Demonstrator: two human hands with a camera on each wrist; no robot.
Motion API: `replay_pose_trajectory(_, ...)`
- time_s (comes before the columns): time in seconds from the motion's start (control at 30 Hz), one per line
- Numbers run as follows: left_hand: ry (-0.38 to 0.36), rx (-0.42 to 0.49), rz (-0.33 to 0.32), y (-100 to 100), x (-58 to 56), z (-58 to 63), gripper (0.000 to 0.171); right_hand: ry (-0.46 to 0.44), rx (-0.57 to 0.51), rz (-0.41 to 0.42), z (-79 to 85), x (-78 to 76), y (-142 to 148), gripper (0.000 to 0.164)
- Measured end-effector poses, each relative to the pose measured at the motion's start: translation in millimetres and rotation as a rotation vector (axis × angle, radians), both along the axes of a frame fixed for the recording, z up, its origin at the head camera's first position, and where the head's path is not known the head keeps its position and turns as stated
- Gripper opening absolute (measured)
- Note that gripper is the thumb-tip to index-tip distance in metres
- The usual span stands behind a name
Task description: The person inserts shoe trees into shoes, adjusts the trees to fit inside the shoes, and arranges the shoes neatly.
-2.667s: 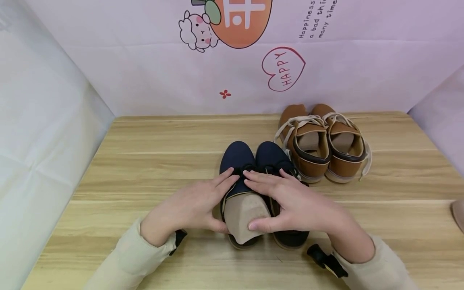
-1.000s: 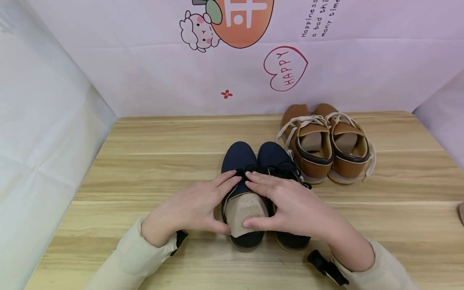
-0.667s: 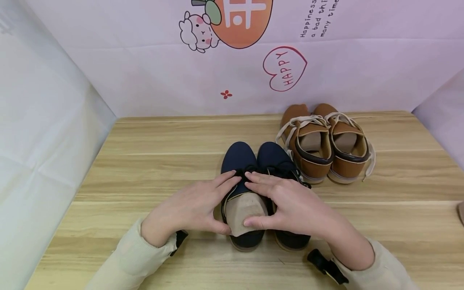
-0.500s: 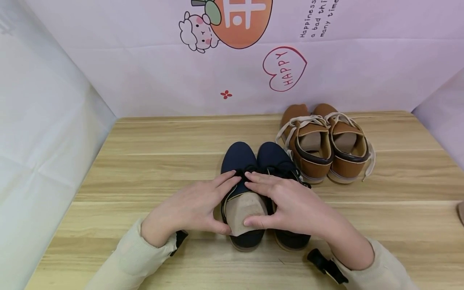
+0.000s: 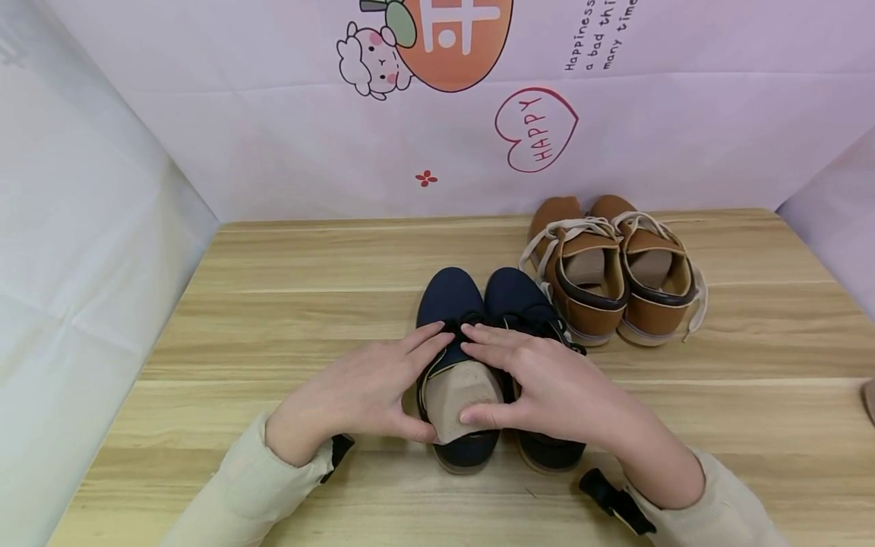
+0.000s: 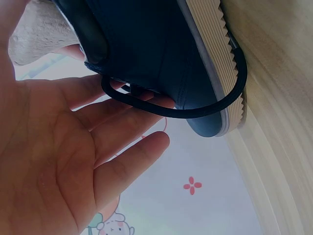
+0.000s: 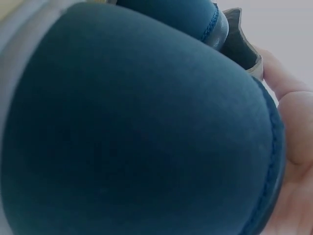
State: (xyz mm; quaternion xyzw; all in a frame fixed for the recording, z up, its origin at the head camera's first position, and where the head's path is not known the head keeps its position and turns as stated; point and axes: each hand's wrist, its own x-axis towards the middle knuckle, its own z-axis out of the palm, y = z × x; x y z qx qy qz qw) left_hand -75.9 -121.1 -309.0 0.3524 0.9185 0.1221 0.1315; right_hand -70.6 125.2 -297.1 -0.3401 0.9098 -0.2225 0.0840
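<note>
A pair of navy lace-up shoes stands side by side on the wooden table. In the left shoe sits a beige cardboard-like insert, partly out of the opening. My left hand lies along that shoe's left side, fingertips at the black laces and thumb by the insert's lower edge. In the left wrist view its fingers are extended beside a hanging lace loop. My right hand reaches over the right shoe, fingertips near the laces and thumb on the insert. The right wrist view is mostly filled by a navy heel.
Brown lace-up shoes with cream laces and similar inserts stand behind to the right, close to the navy pair. A beige object is cut off at the right edge. White printed cloth rises behind the table.
Since the oldest frame, the insert has shifted forward and its lower tip no longer hangs over the heel. My right thumb has moved slightly left. Over the last second, hardly anything has moved.
</note>
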Motion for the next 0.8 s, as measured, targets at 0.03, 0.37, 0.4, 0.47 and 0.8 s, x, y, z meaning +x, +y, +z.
replay_pose_trajectory(0.03, 0.002, 0.0, -0.001, -0.1, 0.0, -0.1, 0.109, 0.0, 0.001, 0.0, 0.0, 0.0, 0.0, 0.082)
replay_pose_trajectory(0.37, -0.005, 0.005, -0.002, -0.6, -0.3, 0.1, 0.11, 0.013, 0.013, -0.002, 0.2, 0.1, -0.6, 0.081)
replay_pose_trajectory(0.4, -0.006, 0.005, -0.001, -0.7, -0.3, 0.1, 0.11, 0.016, 0.011, -0.002, 0.1, 0.0, -0.7, 0.081)
replay_pose_trajectory(0.47, -0.007, 0.004, -0.001, -0.8, -0.4, 0.1, 0.11, 0.021, 0.008, -0.003, -0.3, -0.2, -1.1, 0.081)
replay_pose_trajectory(0.8, -0.014, -0.006, -0.008, -0.6, -1.1, -0.2, 0.11, 0.03, -0.009, -0.017, -2.5, -0.2, -2.2, 0.079)
